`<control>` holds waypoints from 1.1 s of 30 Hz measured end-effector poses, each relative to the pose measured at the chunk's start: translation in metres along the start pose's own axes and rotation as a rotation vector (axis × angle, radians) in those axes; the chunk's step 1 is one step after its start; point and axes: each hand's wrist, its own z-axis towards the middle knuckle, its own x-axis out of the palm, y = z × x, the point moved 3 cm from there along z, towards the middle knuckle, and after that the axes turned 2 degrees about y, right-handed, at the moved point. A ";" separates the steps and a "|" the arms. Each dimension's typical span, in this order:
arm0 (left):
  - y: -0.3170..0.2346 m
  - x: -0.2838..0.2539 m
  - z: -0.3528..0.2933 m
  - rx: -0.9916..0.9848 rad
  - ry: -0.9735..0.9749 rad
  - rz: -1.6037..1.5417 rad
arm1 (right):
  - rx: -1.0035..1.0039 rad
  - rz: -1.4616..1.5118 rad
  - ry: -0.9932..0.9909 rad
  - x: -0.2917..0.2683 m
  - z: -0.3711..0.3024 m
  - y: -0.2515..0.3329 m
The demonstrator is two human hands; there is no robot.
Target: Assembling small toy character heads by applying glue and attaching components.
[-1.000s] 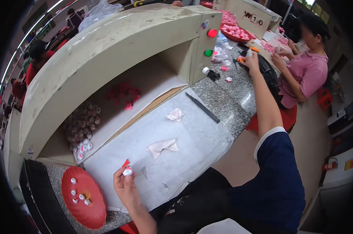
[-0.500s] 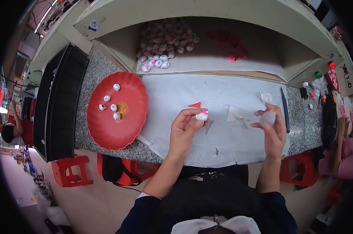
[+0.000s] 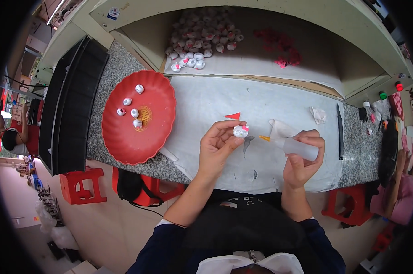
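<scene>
Between the thumb and fingers of my left hand (image 3: 217,148) is a small white doll head (image 3: 240,131) with a pink patch on its upper side. My right hand (image 3: 303,160) is closed round a translucent squeeze bottle (image 3: 300,149), tilted on its side. Its orange-yellow nozzle (image 3: 264,138) points left at the doll head, with a gap between them. Just beyond my left hand lies a red triangular scrap (image 3: 233,116). Crumpled white tissue (image 3: 281,129) rests on the paper sheet (image 3: 206,98) behind the bottle.
To the left are a red scalloped plate (image 3: 113,141) with several white heads and a black bin (image 3: 74,114). The shelf ahead holds a heap of white heads (image 3: 202,34) and pink pieces (image 3: 282,48). A dark pen-like tool (image 3: 340,132) lies at right.
My right hand has turned the bottle from upright to sideways, bringing its nozzle toward the doll head. My left hand still holds the head, now turned a little. The whole view has shifted slightly.
</scene>
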 end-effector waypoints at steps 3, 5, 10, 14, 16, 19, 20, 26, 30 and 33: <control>0.000 0.003 -0.001 0.019 0.001 0.043 | -0.071 -0.139 0.077 0.002 -0.006 0.001; -0.001 0.004 -0.001 0.022 0.004 0.059 | -0.130 -0.204 0.149 0.004 -0.007 0.002; -0.001 0.004 -0.001 0.020 0.010 0.069 | -0.134 -0.207 0.175 0.005 -0.008 0.003; 0.000 0.003 -0.001 0.017 0.012 0.066 | -0.121 -0.211 0.181 0.007 -0.009 0.001; -0.001 0.003 -0.001 0.016 0.025 0.053 | -0.122 -0.219 0.187 0.008 -0.009 0.002; -0.001 0.003 -0.001 0.010 0.028 0.068 | -0.125 -0.221 0.189 0.008 -0.009 0.002; -0.001 0.003 -0.001 0.010 0.028 0.066 | -0.126 -0.216 0.185 0.008 -0.009 0.002; -0.002 0.003 -0.002 0.005 0.035 0.059 | -0.125 -0.215 0.221 0.008 -0.010 0.003; -0.001 0.003 -0.002 -0.001 0.028 0.057 | -0.122 -0.201 0.203 0.006 -0.009 0.003; -0.001 0.003 -0.001 -0.007 0.031 0.053 | -0.182 -0.164 0.208 0.005 -0.008 0.002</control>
